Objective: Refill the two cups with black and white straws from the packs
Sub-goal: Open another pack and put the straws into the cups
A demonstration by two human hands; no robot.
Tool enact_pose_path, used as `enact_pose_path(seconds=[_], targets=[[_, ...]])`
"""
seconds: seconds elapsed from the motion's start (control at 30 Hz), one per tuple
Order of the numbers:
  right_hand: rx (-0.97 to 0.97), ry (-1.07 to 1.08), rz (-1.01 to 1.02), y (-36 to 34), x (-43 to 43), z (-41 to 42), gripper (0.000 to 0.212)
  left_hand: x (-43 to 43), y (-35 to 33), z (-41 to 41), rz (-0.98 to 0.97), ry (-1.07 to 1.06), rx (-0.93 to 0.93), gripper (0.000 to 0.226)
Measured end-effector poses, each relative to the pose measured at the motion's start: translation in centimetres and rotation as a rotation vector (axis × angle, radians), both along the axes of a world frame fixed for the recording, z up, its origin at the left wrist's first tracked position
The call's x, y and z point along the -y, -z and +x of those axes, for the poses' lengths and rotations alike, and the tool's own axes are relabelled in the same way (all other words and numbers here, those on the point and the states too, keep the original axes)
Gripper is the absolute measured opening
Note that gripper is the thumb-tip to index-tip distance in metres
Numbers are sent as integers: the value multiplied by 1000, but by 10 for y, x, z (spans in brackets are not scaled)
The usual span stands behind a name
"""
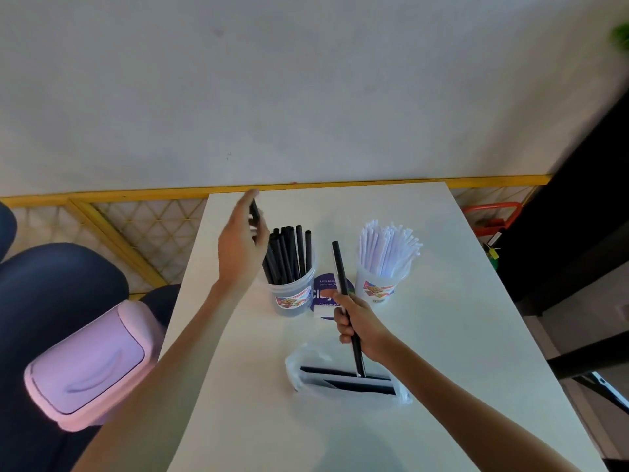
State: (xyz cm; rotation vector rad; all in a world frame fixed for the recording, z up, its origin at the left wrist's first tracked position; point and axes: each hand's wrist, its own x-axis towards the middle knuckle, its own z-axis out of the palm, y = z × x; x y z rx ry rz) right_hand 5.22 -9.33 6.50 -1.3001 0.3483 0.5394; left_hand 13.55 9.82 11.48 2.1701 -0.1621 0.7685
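Looking down on a white table (442,335) from the head view. Right there in the middle: right hand (357,327) clamped round a single black straw (340,267), fingers curled on its lower half, thumb up against the shaft. Long axis close to upright, top end tipped far and a touch left, poking up between the two cups. Bottom end down at the clear pack (347,383); touching it or not, cannot tell. Pack lying flat at the near side, long axis left to right, with more black straws inside running the same way.

Over to the left hand (240,247): raised just left of the black-straw cup (292,298), fingers stretched up and far. Something dark and thin (254,212) against the fingers, blurred; held or not, cannot tell.

Black-straw cup crammed with upright straws, leaning slightly. Well to its right, the white-straw cup (377,287), white straws (388,247) fanning outward at the top. Between the cups, a round purple sign (325,291).

Off the table's left edge, a pink lidded bin (88,366). Beyond the far edge, a yellow rail (102,195) along the wall.
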Motion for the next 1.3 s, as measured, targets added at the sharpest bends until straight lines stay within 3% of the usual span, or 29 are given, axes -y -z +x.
enact_pose_path(seconds=[0.27, 0.47, 0.63, 0.73, 0.83, 1.0, 1.2, 1.3], targets=[[-22, -25, -24, 6, -5, 5, 22, -5, 60, -15, 243, 7, -229, 39], [-29, -63, -23, 4, -10, 6, 22, -12, 84, -10, 531, 31, -21, 37], [-56, -120, 12, 4, -14, 7, 37, -7, 76, -10, 636, -33, -152, 51], [-77, -108, 70, 4, -15, 7, 49, 3, 63, -15, 524, -45, -146, 52], [-75, -87, 70, 5, -15, 8, 46, 20, 49, -23, 301, 15, -97, 44], [-92, -72, 33, 3, -19, 8, 34, 54, 36, -36, -151, 47, -399, 41], [-50, -70, -13, 3, -18, 8, 26, 60, 40, -28, -288, -14, -571, 30], [-31, -57, -2, 2, -16, 9, 26, 52, 26, -16, -349, -25, -512, 31]])
